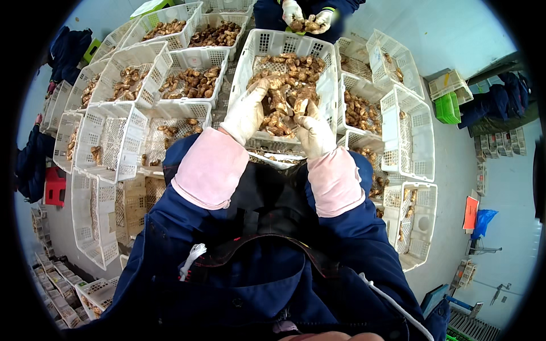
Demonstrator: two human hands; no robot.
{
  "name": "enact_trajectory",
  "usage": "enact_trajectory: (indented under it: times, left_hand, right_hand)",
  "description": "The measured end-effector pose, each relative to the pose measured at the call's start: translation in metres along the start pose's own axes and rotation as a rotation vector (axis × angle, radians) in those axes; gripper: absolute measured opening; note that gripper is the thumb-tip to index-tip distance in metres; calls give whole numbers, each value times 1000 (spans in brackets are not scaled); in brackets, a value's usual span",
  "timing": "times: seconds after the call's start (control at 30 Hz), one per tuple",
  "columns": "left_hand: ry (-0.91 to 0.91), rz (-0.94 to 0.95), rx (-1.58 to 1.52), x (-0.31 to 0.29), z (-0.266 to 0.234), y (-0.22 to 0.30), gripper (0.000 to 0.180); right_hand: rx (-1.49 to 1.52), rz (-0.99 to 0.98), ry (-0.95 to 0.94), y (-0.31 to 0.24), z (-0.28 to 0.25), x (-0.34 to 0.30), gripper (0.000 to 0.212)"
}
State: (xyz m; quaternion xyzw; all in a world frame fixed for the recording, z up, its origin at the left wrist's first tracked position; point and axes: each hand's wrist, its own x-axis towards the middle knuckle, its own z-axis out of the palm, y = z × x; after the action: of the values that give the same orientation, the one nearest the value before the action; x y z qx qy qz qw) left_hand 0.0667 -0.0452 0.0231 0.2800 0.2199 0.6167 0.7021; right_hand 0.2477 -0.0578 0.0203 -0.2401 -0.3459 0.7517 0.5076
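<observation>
In front of me stands a white plastic crate (pixel 293 41) with a heap of brown mushrooms (pixel 298 67) in it. My left hand (pixel 244 116), in a white glove with a pink cuff, is closed round a thick-stemmed mushroom (pixel 277 101) over the crate's near half. Facing it, my right hand (pixel 316 132), gloved the same way, pinches another mushroom (pixel 301 101) between thumb and fingers. The two mushrooms are close together, and I cannot tell whether they touch. More mushrooms lie just beneath both hands.
White crates with mushrooms, such as one crate (pixel 196 52), crowd the left side, some stacked and tilted. Further crates (pixel 406 136) line the right. Across from me, another person's gloved hands (pixel 310 21) hold mushrooms. A red stool (pixel 55 186) stands far left; a green crate (pixel 447 108) far right.
</observation>
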Motion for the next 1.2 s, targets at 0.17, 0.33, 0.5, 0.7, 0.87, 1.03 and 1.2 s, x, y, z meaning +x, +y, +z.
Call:
enact_trajectory:
  times: [0.17,0.33,0.5,0.7,0.87,1.03,1.2]
  left_hand:
    - [67,-32,56,-1,2,3,45]
    - [14,-43,102,-4,10,5,43]
    - [15,-42,62,-1,3,5,40]
    - [-52,38,137,6,6,0,33]
    - [-119,25,120,21,-36,-24,35]
    - [-84,75,525,10,-69,-8,44]
    - [64,-12,303,6,-25,-20,49]
  right_hand:
    - [-9,16,-9,4,-4,2,61]
    - [-238,-72,234,3,-3,2,41]
    - [-436,-185,351,-51,12,-17,43]
    - [-195,-601,671,-145,-143,-95,40]
    - [403,-958,962,-177,-334,-254,29]
    - [419,-515,1143,-125,-229,-193,41]
    - [-657,-443,551,-113,-52,-127,47]
